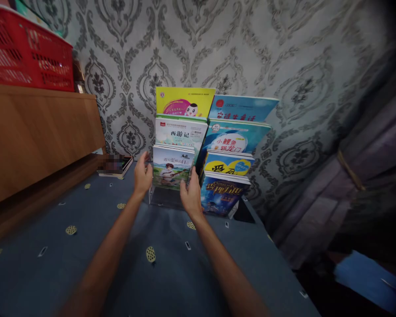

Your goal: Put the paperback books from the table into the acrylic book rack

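Both hands are at the front-left paperback stack (171, 174), guitar-player cover facing out, lowest tier of the left column on a clear stand (166, 198). Left hand (143, 175): open, fingers loosely bent, just beside the stack's left edge, holding nothing. Right hand (191, 193): at the right edge, thumb by the cover's lower right, fingers partly open along the side; can't tell if it grips or only touches. Behind the stack, stepped upward: white 西游记 book (180, 133), then yellow book (185, 100). Right column: dark-blue book (222, 196) in front, three tiers behind it. All sits on a blue pineapple-print cloth (119, 264) near damask wallpaper (267, 57). Left side: red plastic basket (54, 57) on a wooden cabinet (39, 127); small book pile (123, 169) near it, partly blurred.
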Demonstrator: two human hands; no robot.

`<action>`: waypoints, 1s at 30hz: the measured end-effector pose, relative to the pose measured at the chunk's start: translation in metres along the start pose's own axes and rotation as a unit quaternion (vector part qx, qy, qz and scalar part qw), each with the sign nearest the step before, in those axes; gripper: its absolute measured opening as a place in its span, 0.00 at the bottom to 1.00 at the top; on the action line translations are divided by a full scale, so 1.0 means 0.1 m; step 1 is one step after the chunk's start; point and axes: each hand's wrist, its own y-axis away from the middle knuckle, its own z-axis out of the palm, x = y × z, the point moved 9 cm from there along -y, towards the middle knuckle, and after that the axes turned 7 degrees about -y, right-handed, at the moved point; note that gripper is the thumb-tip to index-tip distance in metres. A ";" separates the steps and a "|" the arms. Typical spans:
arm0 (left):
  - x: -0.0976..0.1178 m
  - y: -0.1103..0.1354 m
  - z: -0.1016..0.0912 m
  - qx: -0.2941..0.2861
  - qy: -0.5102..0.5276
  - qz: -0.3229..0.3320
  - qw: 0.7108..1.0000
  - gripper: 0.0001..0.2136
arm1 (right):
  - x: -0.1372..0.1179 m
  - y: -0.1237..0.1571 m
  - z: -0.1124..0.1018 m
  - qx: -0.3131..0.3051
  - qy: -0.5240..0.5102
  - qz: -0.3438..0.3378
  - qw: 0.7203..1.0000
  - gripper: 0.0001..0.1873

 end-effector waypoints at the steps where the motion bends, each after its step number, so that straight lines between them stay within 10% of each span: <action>1: -0.03 -0.03 -0.05 0.010 0.018 -0.010 1.000 0.24 | -0.05 0.06 -0.02 0.006 0.000 -0.001 1.000 0.36; 5: -0.23 -0.17 -0.21 0.035 0.101 -0.066 0.992 0.19 | -0.38 0.42 -0.04 -0.017 -0.016 -0.051 0.998 0.29; 9: -0.54 -0.25 -0.33 0.070 0.154 -0.134 0.977 0.15 | -0.61 0.94 0.29 -0.188 -0.050 -0.095 0.976 0.26; 17: -1.20 0.10 -0.65 0.031 -0.165 -0.206 0.964 0.14 | -0.47 1.63 0.79 -0.391 0.055 -0.094 0.914 0.19; 30: -1.72 0.45 -0.52 -0.110 -0.329 -0.223 0.911 0.15 | 0.09 1.48 0.67 -0.257 -0.047 0.030 0.965 0.24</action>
